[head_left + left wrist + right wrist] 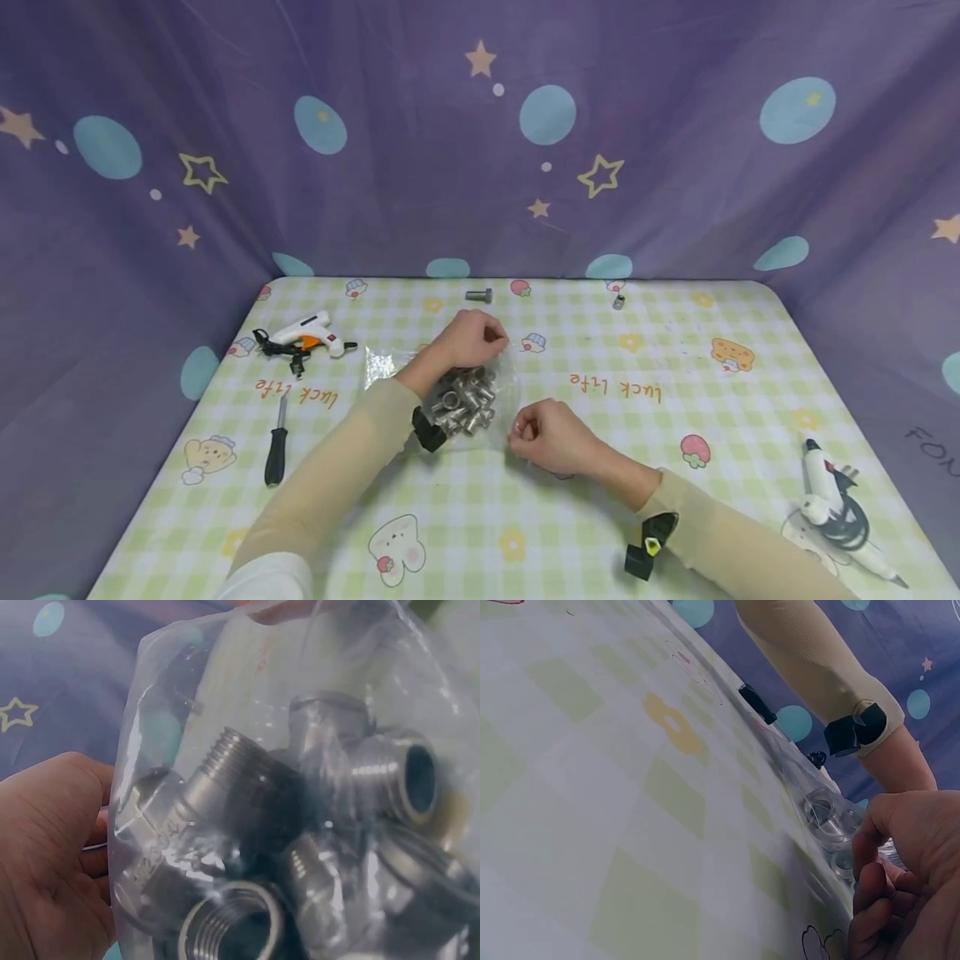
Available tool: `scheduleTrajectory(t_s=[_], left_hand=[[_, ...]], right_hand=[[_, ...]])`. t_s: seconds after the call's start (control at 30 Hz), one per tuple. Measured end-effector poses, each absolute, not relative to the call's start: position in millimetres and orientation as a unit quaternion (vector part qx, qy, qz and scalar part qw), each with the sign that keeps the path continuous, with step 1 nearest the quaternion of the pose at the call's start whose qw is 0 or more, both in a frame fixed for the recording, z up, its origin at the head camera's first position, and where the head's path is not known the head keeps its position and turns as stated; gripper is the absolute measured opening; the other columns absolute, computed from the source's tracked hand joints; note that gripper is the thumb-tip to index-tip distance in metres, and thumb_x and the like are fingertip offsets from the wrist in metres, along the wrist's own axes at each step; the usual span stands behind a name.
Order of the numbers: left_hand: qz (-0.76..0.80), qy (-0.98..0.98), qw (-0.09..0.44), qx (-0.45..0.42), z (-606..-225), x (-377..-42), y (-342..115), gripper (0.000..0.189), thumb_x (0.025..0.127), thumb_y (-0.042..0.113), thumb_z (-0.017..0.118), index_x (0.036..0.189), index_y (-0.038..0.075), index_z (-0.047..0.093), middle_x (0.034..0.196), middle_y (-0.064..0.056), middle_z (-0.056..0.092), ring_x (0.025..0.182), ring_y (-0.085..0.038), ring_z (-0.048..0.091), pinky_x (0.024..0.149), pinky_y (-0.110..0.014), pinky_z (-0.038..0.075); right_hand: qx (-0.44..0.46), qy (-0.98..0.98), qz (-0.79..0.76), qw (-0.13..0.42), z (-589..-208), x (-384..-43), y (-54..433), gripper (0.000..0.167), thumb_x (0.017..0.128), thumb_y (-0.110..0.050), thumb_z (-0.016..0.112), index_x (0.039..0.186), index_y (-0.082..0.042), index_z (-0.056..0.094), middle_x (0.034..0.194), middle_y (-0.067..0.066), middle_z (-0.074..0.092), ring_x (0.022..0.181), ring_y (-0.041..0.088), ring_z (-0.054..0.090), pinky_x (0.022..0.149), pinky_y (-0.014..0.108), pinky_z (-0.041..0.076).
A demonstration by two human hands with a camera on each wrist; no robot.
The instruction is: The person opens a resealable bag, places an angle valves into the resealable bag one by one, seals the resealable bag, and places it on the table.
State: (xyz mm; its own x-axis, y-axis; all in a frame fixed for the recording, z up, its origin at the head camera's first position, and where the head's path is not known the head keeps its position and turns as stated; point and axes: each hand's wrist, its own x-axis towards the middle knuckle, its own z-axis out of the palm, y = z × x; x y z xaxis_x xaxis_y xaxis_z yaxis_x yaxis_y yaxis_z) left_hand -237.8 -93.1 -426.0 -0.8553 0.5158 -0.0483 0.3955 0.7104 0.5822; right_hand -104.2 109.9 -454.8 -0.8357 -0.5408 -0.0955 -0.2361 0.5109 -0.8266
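A clear plastic bag (498, 425) of metal threaded pipe fittings (465, 398) lies on the table between the two hands. My left hand (472, 336) is at the bag's far edge, its finger and thumb pinching the plastic. In the left wrist view the fittings (240, 780) fill the bag, and the left hand (52, 855) shows beside it. At the near right edge of the bag, my right hand (558, 437) has curled fingers with the thumb against the forefinger, gripping the plastic. The right wrist view shows this hand (907, 877) against the bag; its fingertips are partly hidden.
A white glue gun (311, 333) with a black cord and a black-handled screwdriver (277, 446) lie on the left. Along the back are a bolt (478, 295) and a small metal piece (618, 302). A white corded tool (825, 487) lies at right.
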Motion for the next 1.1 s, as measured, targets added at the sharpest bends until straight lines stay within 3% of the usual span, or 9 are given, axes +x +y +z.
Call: scheduleTrajectory(t_s=[0.13,0.4,0.7,1.1], left_hand=[[0.283,0.918,0.107,0.257,-427.7,-240.8,-92.6,0.017,0.104,0.020,0.068,0.104,0.011,0.082,0.099,-0.006,0.080,0.092,-0.020,0.074,0.090,-0.037,0.062],[0.274,0.917,0.125,0.263,-428.6,-241.2,-92.1,0.018,0.107,0.018,0.063,0.105,0.007,0.078,0.096,-0.006,0.077,0.080,-0.014,0.066,0.083,-0.031,0.058],[0.270,0.916,0.125,0.270,-429.2,-239.3,-92.6,0.019,0.110,0.017,0.058,0.109,0.006,0.073,0.095,-0.007,0.074,0.079,-0.015,0.062,0.085,-0.035,0.057],[0.283,0.908,0.128,0.281,-428.6,-240.8,-99.4,0.015,0.104,0.019,0.069,0.104,0.011,0.081,0.098,-0.004,0.079,0.088,-0.016,0.070,0.086,-0.032,0.060]], right_hand=[[-0.226,0.849,-0.442,0.178,-454.9,-104.0,108.7,0.018,0.095,-0.012,0.067,0.078,-0.016,0.072,0.055,-0.011,0.058,0.047,0.004,0.051,0.052,0.020,0.047],[-0.230,0.862,-0.414,0.180,-455.0,-102.4,106.6,0.021,0.092,-0.011,0.068,0.073,-0.019,0.068,0.055,-0.013,0.054,0.048,0.001,0.048,0.053,0.019,0.044],[-0.242,0.870,-0.391,0.176,-455.7,-101.1,108.1,0.022,0.092,-0.011,0.067,0.072,-0.020,0.064,0.054,-0.013,0.051,0.048,0.001,0.046,0.054,0.019,0.042],[-0.242,0.871,-0.391,0.176,-457.1,-102.3,109.5,0.024,0.089,-0.011,0.067,0.067,-0.021,0.065,0.051,-0.014,0.050,0.046,0.001,0.046,0.051,0.019,0.042]])
